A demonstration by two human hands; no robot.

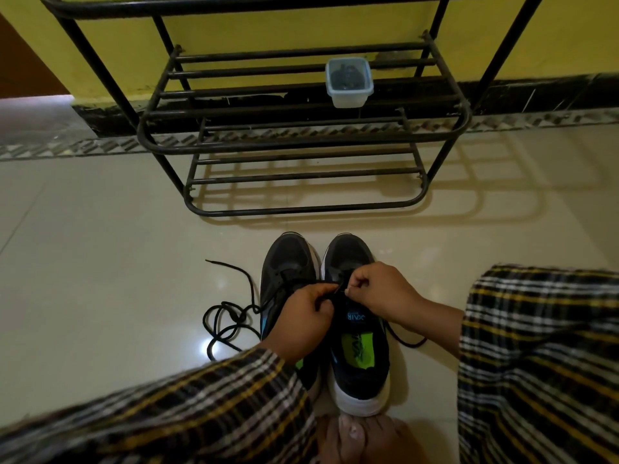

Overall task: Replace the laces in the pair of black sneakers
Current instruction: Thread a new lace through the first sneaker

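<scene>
While both grips pinch it, lace [340, 291] crosses right sneaker [358, 333].

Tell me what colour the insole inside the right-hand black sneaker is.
Bright lime green insole with a dark logo, seen in the head view.

black sneakers [321, 296] side by side, toes away | loose lace [231, 316] left

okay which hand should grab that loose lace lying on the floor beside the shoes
Left hand. The loose lace lies on the floor on that side, next to the left sneaker; the right hand would have to cross both shoes.
</scene>
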